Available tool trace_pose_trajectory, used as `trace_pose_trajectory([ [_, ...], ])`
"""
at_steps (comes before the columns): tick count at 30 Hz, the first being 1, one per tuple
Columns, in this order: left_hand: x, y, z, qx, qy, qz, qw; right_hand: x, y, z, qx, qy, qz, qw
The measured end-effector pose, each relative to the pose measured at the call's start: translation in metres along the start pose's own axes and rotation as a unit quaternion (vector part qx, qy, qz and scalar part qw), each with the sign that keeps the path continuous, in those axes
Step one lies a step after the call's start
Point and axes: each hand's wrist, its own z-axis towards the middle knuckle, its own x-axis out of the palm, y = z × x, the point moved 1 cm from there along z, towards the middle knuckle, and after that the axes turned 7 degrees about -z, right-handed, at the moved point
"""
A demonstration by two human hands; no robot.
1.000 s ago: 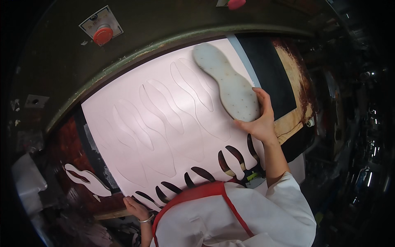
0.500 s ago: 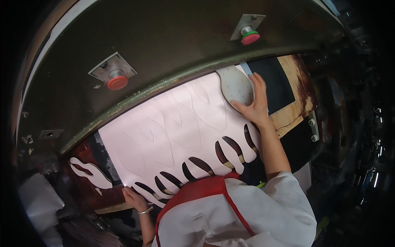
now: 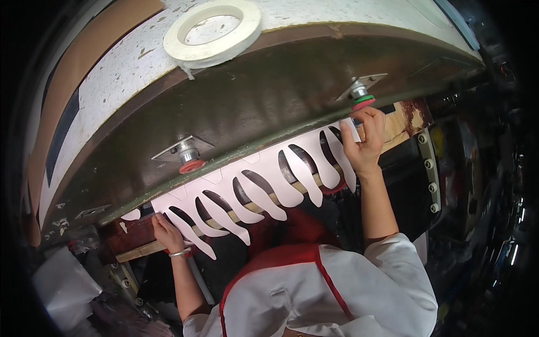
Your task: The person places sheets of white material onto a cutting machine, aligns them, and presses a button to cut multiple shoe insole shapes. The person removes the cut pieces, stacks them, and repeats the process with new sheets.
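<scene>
A pale pink sheet (image 3: 191, 188) lies slantwise beneath the green machine head (image 3: 269, 106), its far part hidden. Dark curved cut-outs run along its near side, leaving long rounded tongues. At the sheet's left end, my left hand (image 3: 167, 233) is closed with thumb and fingers on the edge. My right hand (image 3: 366, 140) curls around the right end, with a pale corner between thumb and fingers. Its fingertips overlap the underside of a pink push button (image 3: 364, 102) in this view; whether they touch it I cannot tell.
A red push button (image 3: 192, 166) projects from the head's front at left. On its speckled top rests a white tape roll (image 3: 247, 33). Tan board (image 3: 393, 140) shows beyond my right hand. A rail with rollers (image 3: 429, 164) stands at right, plastic wrapping (image 3: 64, 286) at lower left.
The sheet has gone farther beneath the machine head, and the grey rounded plate by my right hand is out of sight. Both hands are farther forward. The tape roll has come into view.
</scene>
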Motion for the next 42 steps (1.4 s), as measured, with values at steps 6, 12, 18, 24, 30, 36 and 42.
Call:
trace_pose_trajectory([
  [6, 0.005, 0.016, 0.017, 0.058, 0.020, 0.018, 0.998, 0.039, -0.067, -0.063, 0.425, 0.114, 0.037, 0.897],
  [12, 0.019, 0.064, 0.057, 0.136, 0.053, 0.080, 0.986, 0.056, -0.061, -0.054, 0.383, 0.019, -0.026, 0.923],
  [18, -0.004, 0.119, -0.024, 0.401, -0.102, 0.219, 0.883, -0.053, -0.025, -0.092, 0.394, 0.019, -0.040, 0.918],
  [24, -0.051, 0.075, -0.078, 0.162, 0.021, 0.033, 0.986, -0.063, -0.013, -0.097, 0.138, 0.103, -0.064, 0.983],
  [30, -0.100, -0.013, -0.108, -0.038, 0.067, -0.059, 0.995, -0.050, -0.008, -0.105, 0.144, 0.285, -0.036, 0.947],
  [36, -0.058, -0.059, -0.117, 0.018, -0.047, -0.178, 0.983, -0.098, -0.009, -0.131, 0.148, 0.250, 0.068, 0.954],
  [42, 0.045, -0.206, -0.112, 0.288, 0.225, -0.155, 0.918, -0.134, -0.069, -0.107, 0.473, 0.163, 0.510, 0.700],
])
